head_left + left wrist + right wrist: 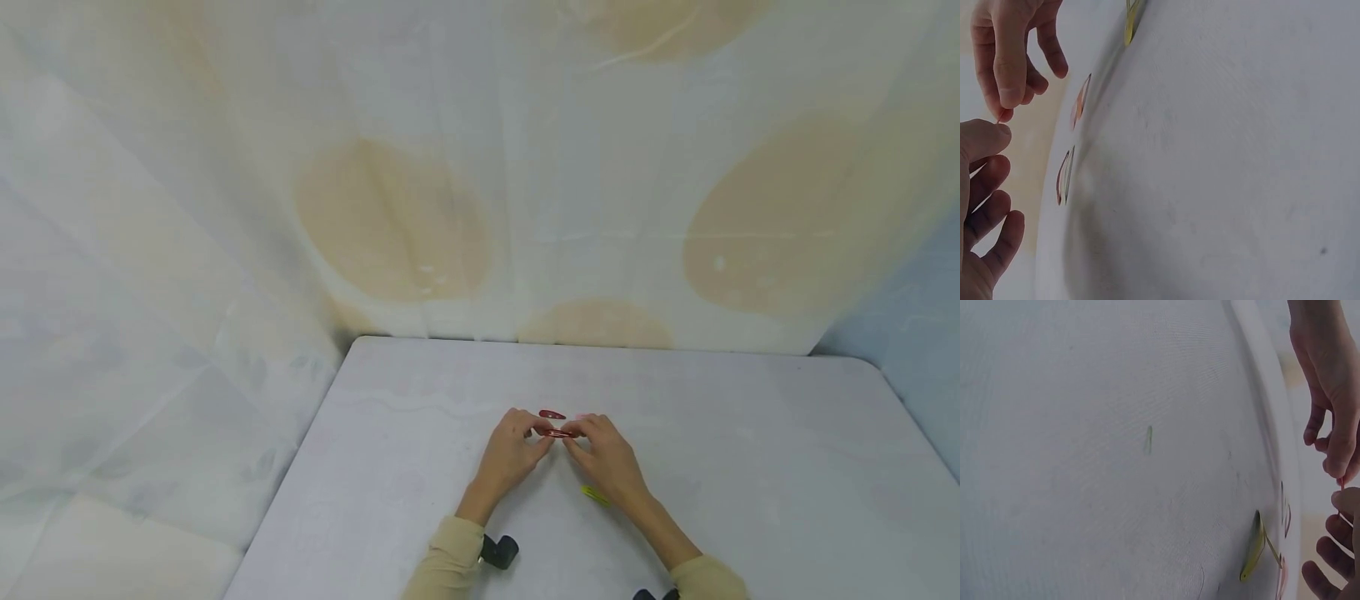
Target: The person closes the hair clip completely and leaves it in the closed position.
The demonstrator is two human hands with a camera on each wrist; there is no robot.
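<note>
Starting nearest the person, a yellow clip [596,496] is seen lying flat on the table [750,467], just right of the right wrist and untouched; it also shows in the right wrist view [1254,550]. Further out, a red clip [558,433] is held above the table between both hands. The left hand [512,454] is closed on its left end, thumb and forefinger pinched together, the other fingers loosely curled. The right hand [607,458] pinches the right end in the same way. In the wrist views only a thin sliver of red is seen between the fingertips [1002,94], so how much of the clip is actually gripped cannot be told. Just beyond the hands a second red clip [552,414] rests on the table, and a pinkish one beside it is mostly hidden by the right fingers.

The hold looks slight, and the clip is judged likely to spring out if it snaps while being bent, or to twist free if one pinch loosens. A dropped clip could land among those lying at the far side and scatter them. A fingertip could be nipped as it closes.
</note>
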